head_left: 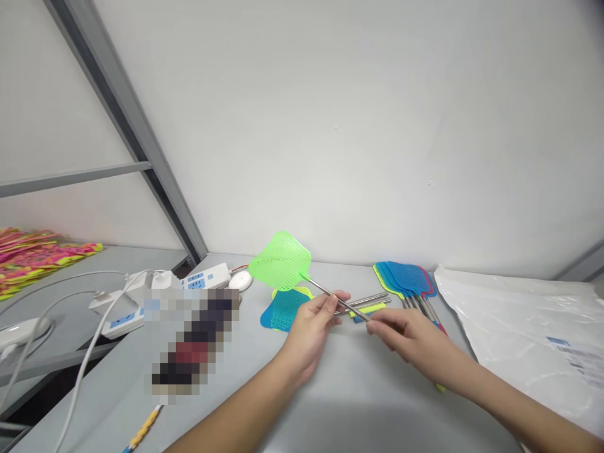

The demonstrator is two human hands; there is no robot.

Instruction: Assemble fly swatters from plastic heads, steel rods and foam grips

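Note:
A fly swatter with a bright green perforated head (pixel 281 261) and a thin metal rod is held up in front of me, its head to the upper left. My left hand (pixel 315 324) pinches the rod around its middle. At the rod's lower right end, the fingers of my right hand (pixel 408 333) are closed on it. Beneath the green head lie loose blue and yellow swatter heads (pixel 283 311). Behind my hands rest several metal rods (pixel 372 299) and a yellow-green handle piece (pixel 370 310).
Stacked fly swatters (pixel 406 280) with blue, yellow and red heads lie at the right, beside a white plastic bag (pixel 528 333). Power strips (pixel 207 277) and white cables are at the left, near a blurred-out object (pixel 195 346). Pink and yellow items (pixel 42 258) lie far left.

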